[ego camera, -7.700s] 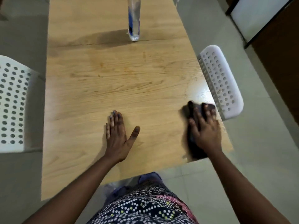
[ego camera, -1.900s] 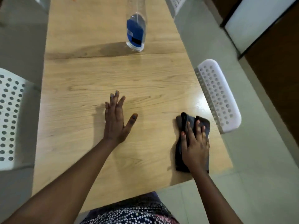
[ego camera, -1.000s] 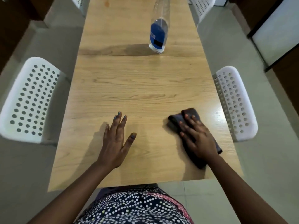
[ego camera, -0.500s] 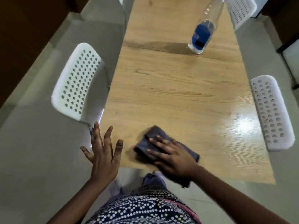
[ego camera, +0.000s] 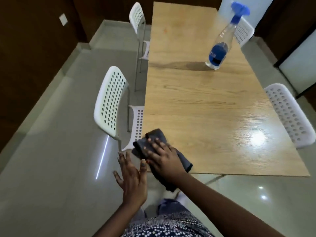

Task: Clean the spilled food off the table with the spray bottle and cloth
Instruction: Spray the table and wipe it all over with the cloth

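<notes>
**Wood, cloth, plastic**

Under our right hand (ego camera: 164, 159) lies a dark, matt cloth (ego camera: 153, 139) on a wood-grain table (ego camera: 196, 103), glossy right of the hand. Far beyond it we see a clear plastic bottle (ego camera: 220, 47). Left of our hands, a white perforated plastic chair (ego camera: 109, 100) stands on glossy floor (ego camera: 59, 151).

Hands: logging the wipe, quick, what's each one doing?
Left hand: open, fingers spread, holding nothing, off the table corner.
Right hand: open, pressing the dark grey folded cloth.
</notes>
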